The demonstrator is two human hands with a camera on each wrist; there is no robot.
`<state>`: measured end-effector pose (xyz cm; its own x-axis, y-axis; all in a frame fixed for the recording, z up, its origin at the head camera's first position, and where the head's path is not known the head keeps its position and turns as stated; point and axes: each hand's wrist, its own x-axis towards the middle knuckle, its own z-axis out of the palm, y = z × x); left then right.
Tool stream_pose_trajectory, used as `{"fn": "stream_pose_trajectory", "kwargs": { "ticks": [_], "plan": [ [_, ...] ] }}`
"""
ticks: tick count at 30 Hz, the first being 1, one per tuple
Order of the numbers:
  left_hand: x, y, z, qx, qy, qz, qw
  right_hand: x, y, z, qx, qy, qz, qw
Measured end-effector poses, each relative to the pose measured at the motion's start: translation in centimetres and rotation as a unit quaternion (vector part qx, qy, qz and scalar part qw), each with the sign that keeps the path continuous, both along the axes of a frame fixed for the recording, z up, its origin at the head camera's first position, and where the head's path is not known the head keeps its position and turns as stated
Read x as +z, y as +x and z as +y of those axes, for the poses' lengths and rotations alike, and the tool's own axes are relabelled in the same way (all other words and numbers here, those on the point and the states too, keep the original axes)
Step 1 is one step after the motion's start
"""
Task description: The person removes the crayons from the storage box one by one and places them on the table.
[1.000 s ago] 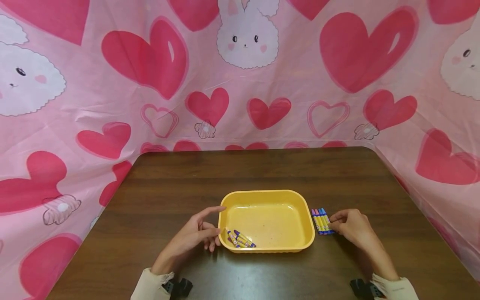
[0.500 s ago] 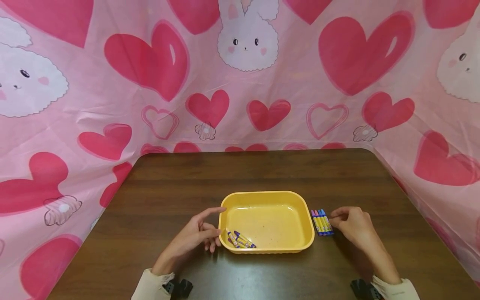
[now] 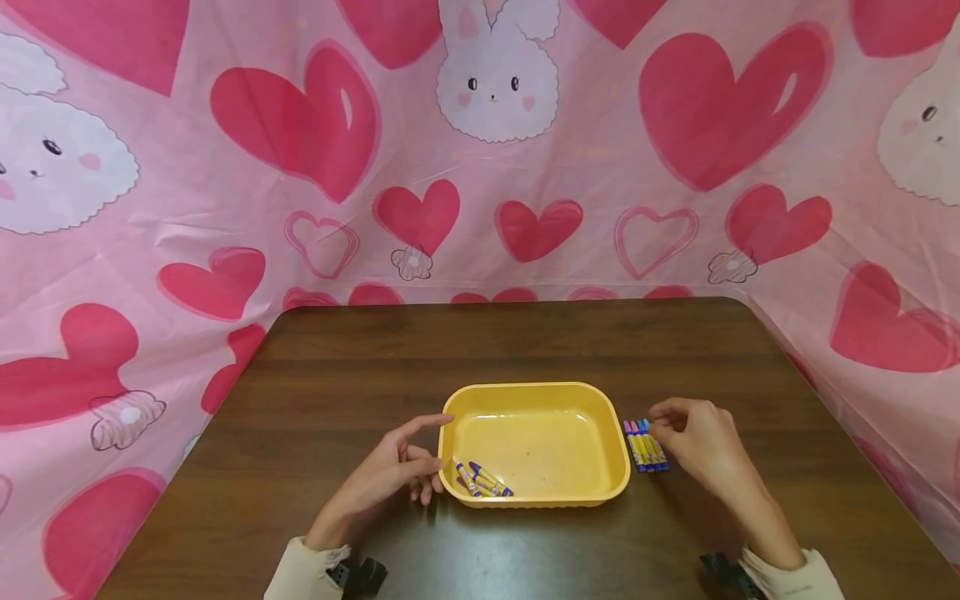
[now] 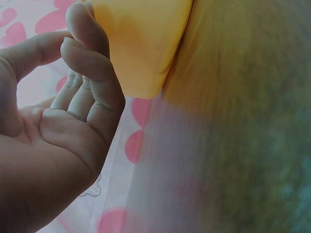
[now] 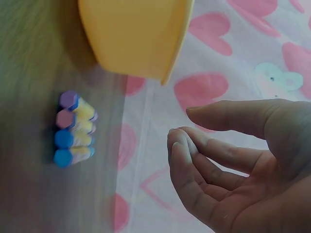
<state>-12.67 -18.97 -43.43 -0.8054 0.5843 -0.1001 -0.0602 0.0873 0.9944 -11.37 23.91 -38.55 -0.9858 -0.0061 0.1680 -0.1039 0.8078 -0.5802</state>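
A yellow tray [image 3: 536, 450] stands on the table, several crayons [image 3: 491, 482] lying loosely in its near left corner. My left hand [image 3: 392, 467] touches the tray's left side with index finger and thumb apart; the wrist view shows this hand [image 4: 73, 121] beside the tray wall [image 4: 146, 53]. To the tray's right, several crayons [image 3: 645, 454] lie side by side in a row, with blue, pink and purple ends. Above their right side hovers my right hand [image 3: 697, 437], partly covering them. In the right wrist view, that hand [image 5: 228, 170] has loosely bent fingers, a gap before the thumb, and nothing held.
The brown wooden table [image 3: 360, 358] extends behind and to both sides of the tray. A pink cloth [image 3: 540, 167] with hearts and rabbits hangs around its back and sides. Dark wrist devices are worn on both wrists.
My right hand has lifted off the crayon row's right side, drawn slightly right, then moved up and left over it. My left hand and the tray have stayed put.
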Motion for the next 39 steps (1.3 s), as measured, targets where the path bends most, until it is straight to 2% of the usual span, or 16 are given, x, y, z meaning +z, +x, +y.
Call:
{"fn": "stream_pose_trajectory", "kwargs": {
  "ticks": [9, 21, 26, 31, 39],
  "plan": [
    [0.0, 0.0, -0.1, 0.0, -0.004, 0.008, 1.0, 1.6, -0.2, -2.6, 0.036, -0.02, -0.002, 0.999],
    [0.0, 0.1, -0.1, 0.004, -0.008, 0.008, 0.9999, 2.2, -0.6, -7.5, 0.128, -0.028, 0.022, 0.991],
    [-0.1, 0.1, -0.1, 0.005, -0.008, -0.003, 0.9999, 2.0, -0.7, -9.7, 0.163, -0.019, 0.013, 0.986],
    [-0.1, 0.1, -0.1, 0.006, -0.006, -0.006, 0.9999, 1.4, -0.9, -11.7, 0.212, -0.026, 0.011, 0.977],
    [-0.1, 0.1, -0.1, 0.008, -0.007, -0.002, 0.9999, 0.0, -1.4, -15.0, 0.254, -0.029, -0.054, 0.965]
  ]
}}
